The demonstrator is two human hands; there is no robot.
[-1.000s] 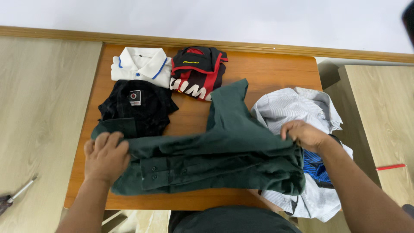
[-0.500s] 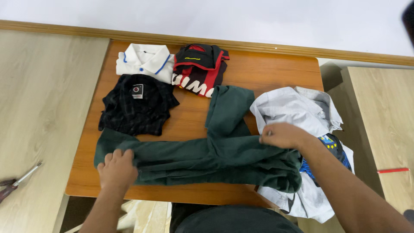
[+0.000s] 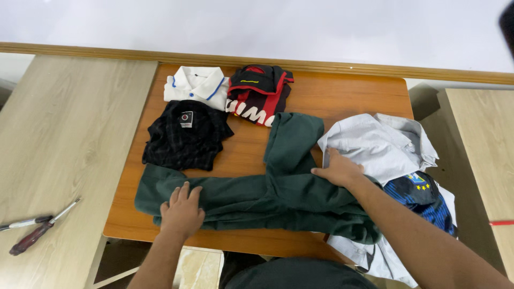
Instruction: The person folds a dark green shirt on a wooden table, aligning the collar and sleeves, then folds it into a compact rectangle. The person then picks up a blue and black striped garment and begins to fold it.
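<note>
Left hand (image 3: 182, 211): bare, no ring or watch visible, lower left of centre of the frame.
Right hand (image 3: 338, 170): bare, no ring or watch visible, right of centre.
Forearms: both bare, no sleeves showing.
Clothing: dark greenish-grey garment, bottom centre edge, partly cut off.

Far left: folded white polo shirt (image 3: 196, 85), black checked shirt (image 3: 185, 136)
Far middle: red-black jersey (image 3: 258, 94)
Side bench: two screwdrivers (image 3: 35, 225)
</note>
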